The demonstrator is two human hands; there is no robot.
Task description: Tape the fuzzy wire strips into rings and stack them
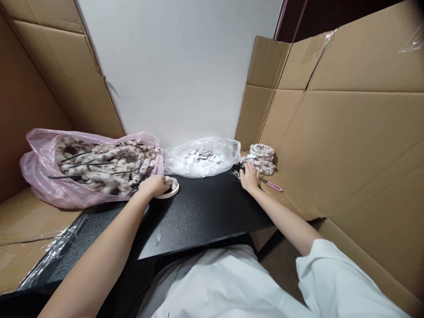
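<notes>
My left hand (155,184) is closed at the front edge of the pink bag. A fluffy grey-white strip (172,182) sticks out past its fingers, over a round cream-coloured ring like a tape roll (170,193) on the table. The hand hides part of both. To the right, my right hand (250,178) reaches down with its fingers stretched and thumb apart, in front of a stack of fluffy bundles (263,158). A small white tag (251,156) lies against that stack. Beside the hand is a pink-handled utility knife (273,185).
A pink plastic bag (39,150) holds many fluffy strips with dark thin stems. A clear plastic bag (180,165) with small white tags lies at the back of the black table (205,212). Cardboard panels (357,145) stand at both sides; a pale wall rises behind.
</notes>
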